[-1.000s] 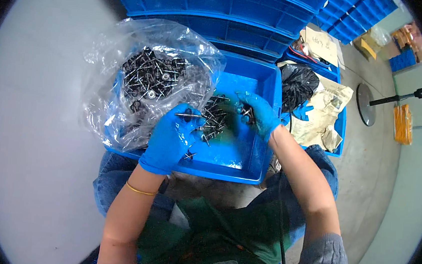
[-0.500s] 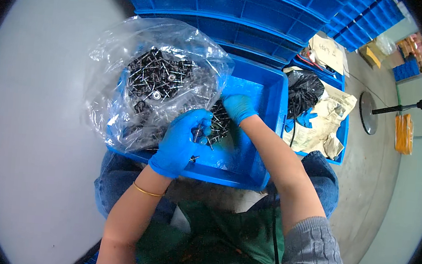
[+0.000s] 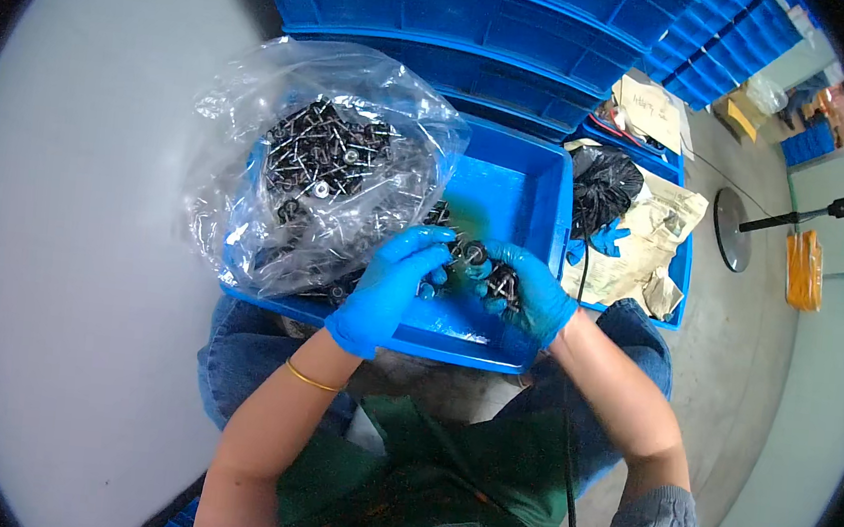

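Observation:
My right hand (image 3: 538, 292), in a blue glove, is closed around several black-headed metal pins (image 3: 503, 285). Another pin with a round black head (image 3: 474, 254) shows at its thumb and fingertips. Close beside it, my left hand (image 3: 390, 286), also gloved in blue, has its fingers curled in, with a dark pin at the fingertips. Both hands are over a blue plastic bin (image 3: 494, 185). A clear plastic bag (image 3: 403, 81), its mouth spread wide, lies in the bin's left part and holds a heap of the same pins (image 3: 322, 149). Some loose pins show behind my left hand.
Blue crates (image 3: 414, 12) stand stacked behind the bin. At the right, another blue bin holds crumpled brown paper (image 3: 651, 228), a black plastic bag (image 3: 605, 184) and a blue glove (image 3: 605, 241). A stand with a round base (image 3: 732, 230) is farther right. A cable (image 3: 572, 397) hangs by my right arm.
My right hand has come back from the pins in the bin toward me and turned, now with several pins in it. My left hand has moved slightly right, so the hands are close together.

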Tool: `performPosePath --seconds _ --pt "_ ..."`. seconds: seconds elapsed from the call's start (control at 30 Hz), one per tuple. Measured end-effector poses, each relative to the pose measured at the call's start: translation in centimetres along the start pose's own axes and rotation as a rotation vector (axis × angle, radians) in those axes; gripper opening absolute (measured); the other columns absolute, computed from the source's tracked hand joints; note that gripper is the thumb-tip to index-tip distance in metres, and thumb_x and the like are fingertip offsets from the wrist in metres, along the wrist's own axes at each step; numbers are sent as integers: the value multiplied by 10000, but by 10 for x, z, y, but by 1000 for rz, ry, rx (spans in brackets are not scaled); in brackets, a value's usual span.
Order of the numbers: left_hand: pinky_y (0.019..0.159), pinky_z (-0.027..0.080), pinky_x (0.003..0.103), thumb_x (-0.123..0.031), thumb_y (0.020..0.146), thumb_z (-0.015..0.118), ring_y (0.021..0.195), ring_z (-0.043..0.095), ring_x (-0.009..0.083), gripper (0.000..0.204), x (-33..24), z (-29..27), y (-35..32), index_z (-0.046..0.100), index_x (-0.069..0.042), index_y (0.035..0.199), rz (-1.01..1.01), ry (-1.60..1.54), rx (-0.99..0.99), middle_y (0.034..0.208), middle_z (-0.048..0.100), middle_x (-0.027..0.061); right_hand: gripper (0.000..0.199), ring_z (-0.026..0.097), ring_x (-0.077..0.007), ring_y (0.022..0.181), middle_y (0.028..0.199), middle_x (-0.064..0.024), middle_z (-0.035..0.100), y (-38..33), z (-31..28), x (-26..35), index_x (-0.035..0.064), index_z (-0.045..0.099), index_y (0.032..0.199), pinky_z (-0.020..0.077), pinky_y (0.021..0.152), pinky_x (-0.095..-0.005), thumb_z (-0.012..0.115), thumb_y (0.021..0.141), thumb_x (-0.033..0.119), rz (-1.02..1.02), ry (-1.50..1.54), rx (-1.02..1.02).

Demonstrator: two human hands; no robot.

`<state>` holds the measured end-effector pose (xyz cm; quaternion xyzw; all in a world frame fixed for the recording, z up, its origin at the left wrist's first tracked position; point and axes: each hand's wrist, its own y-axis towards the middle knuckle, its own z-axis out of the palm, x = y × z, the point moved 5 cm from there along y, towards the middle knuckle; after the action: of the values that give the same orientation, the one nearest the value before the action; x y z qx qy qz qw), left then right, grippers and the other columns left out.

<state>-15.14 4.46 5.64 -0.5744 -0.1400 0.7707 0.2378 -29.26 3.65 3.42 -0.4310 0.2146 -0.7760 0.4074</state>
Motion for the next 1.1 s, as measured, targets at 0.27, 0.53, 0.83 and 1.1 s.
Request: performPosePath --seconds 0.27,0.53,0.83,1.1 --pt "444 328 155 -61 798 487 542 406 22 192 -5 17 -7 516 -41 987 154 113 111 709 513 -15 198 449 -90 489 665 -49 493 -10 19 -20 38 497 836 316 340 -170 475 800 232 120 474 237" --pt "483 366 148 -20 756 541 607 471 21 208 -11 21 -8 529 -36 964 305 216 93 783 558 1 199 459 -106 523 664 -37 492 -6 17 -25 48 490 857 320 343 -175 443 814 236 124 496 258" --pt "506 393 161 -67 778 529 597 474 33 136 -3 14 -6 555 -31 907 161 177 55 711 543 -5 188 434 -83 499 658 -22 492 -6 18 -29 57 502 833 316 349 -167 429 820 229 158 497 282" --pt "514 382 175 -83 759 560 597 468 31 136 -5 12 -4 595 -15 871 72 162 42 713 566 0 180 418 -103 479 622 -37 464 -7 20 -31 12 481 774 304 352 -186 455 788 189 169 546 228"
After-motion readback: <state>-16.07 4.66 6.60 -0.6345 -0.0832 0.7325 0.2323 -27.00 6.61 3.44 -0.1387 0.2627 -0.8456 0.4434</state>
